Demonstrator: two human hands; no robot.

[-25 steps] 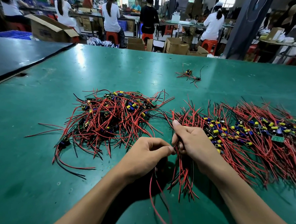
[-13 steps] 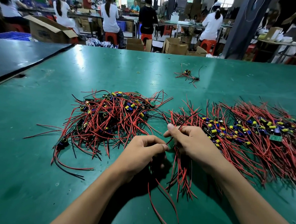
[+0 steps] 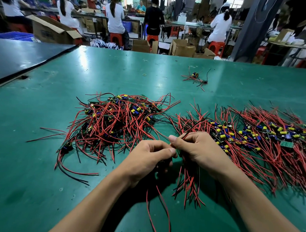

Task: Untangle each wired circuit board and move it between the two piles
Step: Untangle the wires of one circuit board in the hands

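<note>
The left hand (image 3: 146, 156) pinches the wired circuit board (image 3: 179, 153) while the right hand (image 3: 198, 148) pinches its red leads (image 3: 185, 135) just above, probably to tease them apart (loose ends (image 3: 189, 185) dangle below); tangled pile (image 3: 116, 121) left of the grips, combed pile (image 3: 262, 139) right.

Green matted tabletop (image 3: 39, 180) carries two piles. Tangled left pile of red-and-black wired circuit boards (image 3: 116, 121) lies left of centre. Spread right pile of like wired boards (image 3: 262, 139) lies beside it, running to the right edge of view. Left hand (image 3: 146, 160) and right hand (image 3: 200, 148) sit close together in front of the gap between the piles. Both grip a bunch of red-leaded wired boards (image 3: 187, 181), whose leads trail toward the near edge. Small stray wired board (image 3: 195, 77) lies well behind the piles, with a thin yellow rubber ring (image 3: 144, 74) to its left. Dark flat tabletop (image 3: 18, 59) adjoins at far left. Brown cardboard boxes (image 3: 182, 48) stand beyond the far edge.
</note>
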